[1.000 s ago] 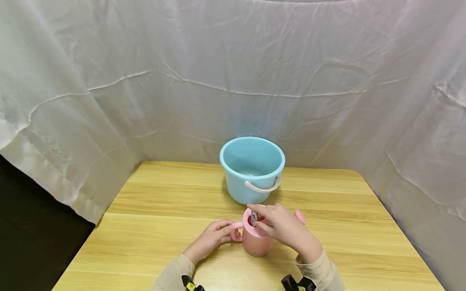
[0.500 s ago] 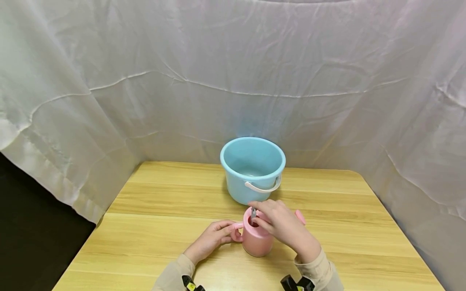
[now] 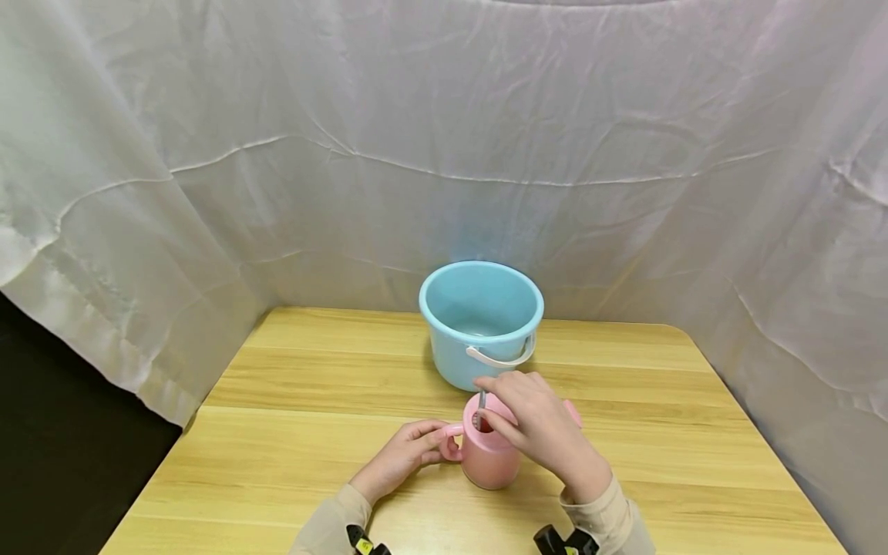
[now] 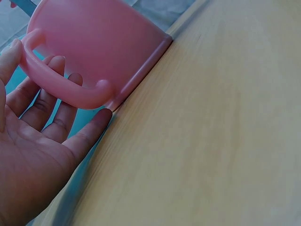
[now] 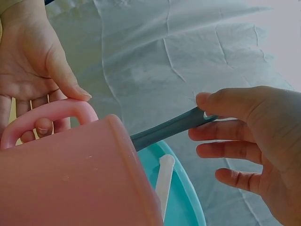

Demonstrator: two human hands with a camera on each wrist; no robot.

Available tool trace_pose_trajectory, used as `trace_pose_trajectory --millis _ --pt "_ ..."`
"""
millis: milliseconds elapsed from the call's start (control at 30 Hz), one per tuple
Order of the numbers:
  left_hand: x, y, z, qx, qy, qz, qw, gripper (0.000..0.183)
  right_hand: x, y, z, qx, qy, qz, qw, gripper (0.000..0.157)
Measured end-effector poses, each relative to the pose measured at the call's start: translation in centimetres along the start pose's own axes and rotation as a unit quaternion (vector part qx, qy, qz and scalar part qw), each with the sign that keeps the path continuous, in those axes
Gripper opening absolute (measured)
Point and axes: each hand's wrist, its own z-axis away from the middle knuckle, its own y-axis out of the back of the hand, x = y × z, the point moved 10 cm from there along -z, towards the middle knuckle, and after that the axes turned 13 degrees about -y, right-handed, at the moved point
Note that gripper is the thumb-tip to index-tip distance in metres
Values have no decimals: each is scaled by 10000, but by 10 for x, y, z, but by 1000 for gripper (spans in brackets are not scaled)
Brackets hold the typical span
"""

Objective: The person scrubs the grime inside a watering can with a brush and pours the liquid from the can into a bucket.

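Watering can [image 3: 490, 469], pink, stands upright on the wooden bench [image 3: 312, 462], near its front edge and in front of the person, its round opening facing up. The left hand [image 3: 398, 459] grips the can's looped handle [image 4: 66, 92], thumb on top and fingers around it from below. The right hand [image 3: 537, 420], above the can, pinches the end of a grey tool [image 5: 169, 128] between thumb and finger, the other fingers held apart from it. The tool slants down through the opening; its lower end is largely hidden inside, so its shape cannot be told. Behind the can sits a light blue bucket [image 3: 461, 370], its white bail [image 3: 501, 362] lowered against the front. Pale curtain [image 3: 444, 116] hangs beyond the bench, and beige sleeves [image 3: 333, 520] cover the person's forearms.
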Motion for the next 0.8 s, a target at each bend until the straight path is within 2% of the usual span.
trace_pose_trajectory --millis 233,533,800 --pt "-1 1 0 12 39 26 10000 44 1 -2 -1 -32 -94 15 9999 39" --pt "0 0 0 10 33 55 10000 45 3 -15 -1 -67 -138 260 9995 37" --pt "0 0 0 16 21 43 10000 44 8 -29 0 -349 -355 541 9973 32"
